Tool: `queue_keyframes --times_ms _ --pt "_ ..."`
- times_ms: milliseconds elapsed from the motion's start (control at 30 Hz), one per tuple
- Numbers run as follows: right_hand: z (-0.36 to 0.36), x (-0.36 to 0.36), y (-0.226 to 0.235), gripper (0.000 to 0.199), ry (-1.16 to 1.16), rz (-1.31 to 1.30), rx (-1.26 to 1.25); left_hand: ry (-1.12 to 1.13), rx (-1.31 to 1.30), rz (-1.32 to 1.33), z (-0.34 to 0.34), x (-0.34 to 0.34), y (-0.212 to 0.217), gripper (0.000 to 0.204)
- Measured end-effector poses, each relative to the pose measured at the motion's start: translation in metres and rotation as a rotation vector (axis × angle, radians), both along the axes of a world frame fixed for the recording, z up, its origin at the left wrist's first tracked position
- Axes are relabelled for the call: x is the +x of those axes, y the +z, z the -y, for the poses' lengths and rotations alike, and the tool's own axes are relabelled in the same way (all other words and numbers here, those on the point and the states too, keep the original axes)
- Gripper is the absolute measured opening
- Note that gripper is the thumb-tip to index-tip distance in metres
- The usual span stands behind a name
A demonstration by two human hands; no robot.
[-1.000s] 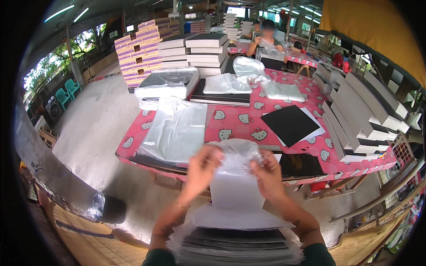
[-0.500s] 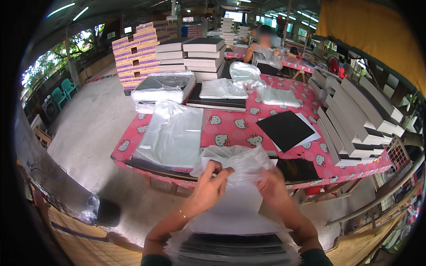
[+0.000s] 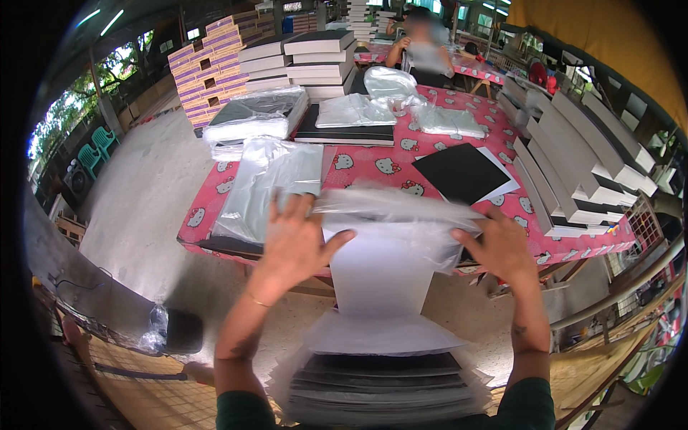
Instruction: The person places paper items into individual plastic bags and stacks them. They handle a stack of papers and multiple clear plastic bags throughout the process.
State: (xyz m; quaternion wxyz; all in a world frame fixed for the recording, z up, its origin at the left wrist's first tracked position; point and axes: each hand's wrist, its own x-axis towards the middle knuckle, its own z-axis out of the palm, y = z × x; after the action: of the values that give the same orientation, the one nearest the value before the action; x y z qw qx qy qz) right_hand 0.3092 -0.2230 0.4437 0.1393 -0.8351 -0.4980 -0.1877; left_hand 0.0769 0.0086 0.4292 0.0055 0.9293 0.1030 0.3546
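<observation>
A clear plastic bag (image 3: 401, 208) is spread wide over the near table edge, blurred by motion. Below it, a white sheet (image 3: 380, 276) slants down toward my lap, its upper end at the plastic. At the bag's left side, my left hand (image 3: 295, 236) has its fingers spread and its thumb out over the sheet. On the opposite side, my right hand (image 3: 504, 251) is open too, thumb apart from the fingers and touching the plastic. Nearest me lies a stack of black sheets in plastic sleeves (image 3: 380, 387).
On the pink patterned table (image 3: 358, 165) lie a pile of clear bags (image 3: 276, 179), a black square sheet (image 3: 461, 173) and plastic-wrapped packs (image 3: 258, 115). Thick board stacks (image 3: 566, 172) line the right side. Tall cartons (image 3: 208, 75) stand behind. A person (image 3: 426, 54) sits farther back.
My hands have moved apart, from gathering the crumpled bag in the middle to its two sides. The plastic is now stretched out wide, and more of the white sheet shows.
</observation>
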Motion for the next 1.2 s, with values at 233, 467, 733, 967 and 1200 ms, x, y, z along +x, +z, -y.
queue_keyframes --times_ms 233,467,733,967,1200 --pt "0.012 0.027 -0.039 0.034 0.825 -1.111 0.378 -0.807 -1.427 0.154 0.018 -0.029 0.002 0.018" --pt "0.028 0.038 -0.074 0.032 0.781 -1.492 -0.004 -0.807 -1.562 0.201 0.014 -0.017 -0.007 0.025" --pt "0.014 0.038 -0.115 0.031 0.497 -1.849 0.597 -0.792 -1.702 0.080 0.003 -0.019 -0.073 0.023" --pt "0.020 0.022 -0.112 0.049 0.734 -2.131 0.692 -0.698 -1.738 -0.230 -0.008 -0.041 -0.114 0.026" --pt "0.019 0.038 -0.130 0.043 0.840 -1.959 0.202 -0.980 -2.073 0.485 -0.029 -0.037 -0.093 0.041"
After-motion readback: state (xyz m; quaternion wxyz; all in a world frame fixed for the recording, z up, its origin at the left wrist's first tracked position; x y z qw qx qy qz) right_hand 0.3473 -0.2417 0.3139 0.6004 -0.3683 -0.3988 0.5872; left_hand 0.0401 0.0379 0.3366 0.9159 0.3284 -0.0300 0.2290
